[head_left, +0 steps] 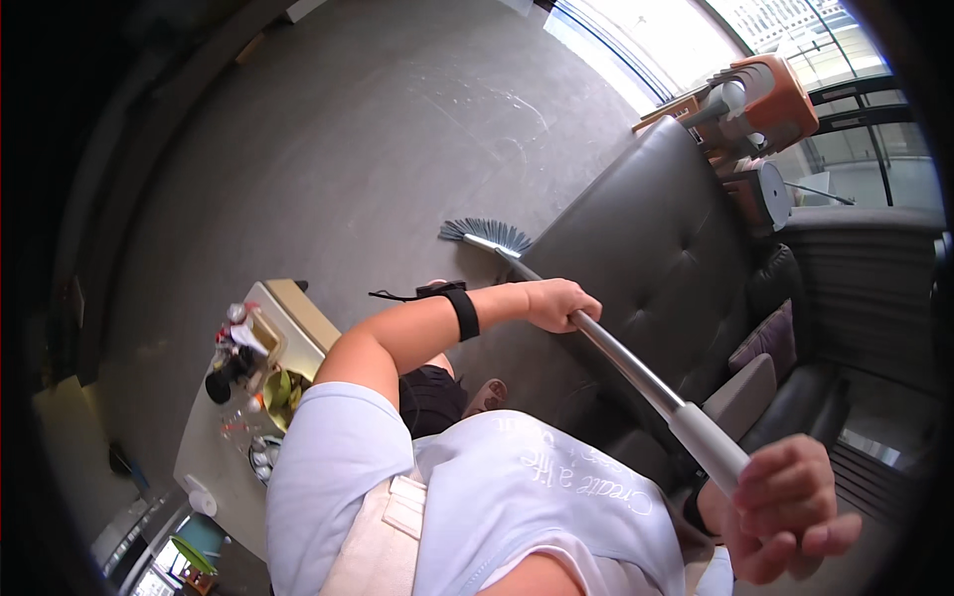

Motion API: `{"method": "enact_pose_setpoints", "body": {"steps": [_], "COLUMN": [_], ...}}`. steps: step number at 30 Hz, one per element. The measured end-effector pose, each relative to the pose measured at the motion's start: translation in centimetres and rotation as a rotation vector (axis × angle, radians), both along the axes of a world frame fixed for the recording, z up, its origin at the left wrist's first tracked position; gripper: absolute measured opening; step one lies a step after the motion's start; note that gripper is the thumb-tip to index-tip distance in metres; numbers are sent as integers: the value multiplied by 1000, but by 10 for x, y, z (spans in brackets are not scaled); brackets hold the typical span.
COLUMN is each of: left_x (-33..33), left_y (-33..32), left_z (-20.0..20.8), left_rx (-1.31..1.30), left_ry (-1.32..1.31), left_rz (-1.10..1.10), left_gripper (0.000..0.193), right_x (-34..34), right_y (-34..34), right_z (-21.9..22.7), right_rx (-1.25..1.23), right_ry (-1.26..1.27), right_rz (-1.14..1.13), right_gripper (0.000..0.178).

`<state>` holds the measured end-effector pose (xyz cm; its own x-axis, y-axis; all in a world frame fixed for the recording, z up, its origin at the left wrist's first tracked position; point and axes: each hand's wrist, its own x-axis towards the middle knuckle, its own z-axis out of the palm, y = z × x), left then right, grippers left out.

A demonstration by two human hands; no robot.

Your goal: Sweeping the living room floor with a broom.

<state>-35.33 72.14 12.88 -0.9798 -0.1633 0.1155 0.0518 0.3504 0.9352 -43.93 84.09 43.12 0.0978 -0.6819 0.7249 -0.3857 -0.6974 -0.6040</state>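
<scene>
A broom with a metal pole [636, 370] slants across the view, its grey-white grip at the lower right. Its head of blue-grey bristles [487, 234] rests on the grey floor beside the dark sofa. Midway along the pole, my left hand [559, 304] is closed around the metal shaft. My right hand [785, 509] holds the top end of the grip, with some fingers loosely curled and partly away from it. The very end of the handle is hidden behind that hand.
A black tufted sofa [656, 228] runs along the right, with a cushion [763, 336] on it. Stacked orange stools [775, 104] stand beyond it near the glass doors. On my left is a table [214, 452] crowded with bottles, bowls and packages. Pale marks streak the floor [328, 129] ahead.
</scene>
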Motion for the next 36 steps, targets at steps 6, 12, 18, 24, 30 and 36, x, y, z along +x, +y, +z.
{"method": "enact_pose_setpoints", "body": {"steps": [6,12,18,24,30,36], "left_x": [-64,-97,-61,-112,-157,-253], "left_y": [-136,-175,-105,-137,-171,-285], "left_z": [-80,-32,28,-9,-32,-111], "left_rx": [-198,-269,-84,-72,-157,-450], "left_ry": [243,313,-35,-31,29,-25], "left_rz": [374,682,-74,-207,-129,171], "left_gripper": [26,19,30,24,21,19], "right_x": [6,-39,-49,-60,-72,-115], "right_y": [-95,-89,-92,-125,-139,-194], "right_z": [-71,-13,43,-9,-41,-125], "right_rx": [220,430,253,-29,-41,299], "right_ry": [142,214,48,-229,-163,31], "right_rz": [117,-230,69,-385,-444,-490], "right_gripper": [15,22,18,9,11,16]}}
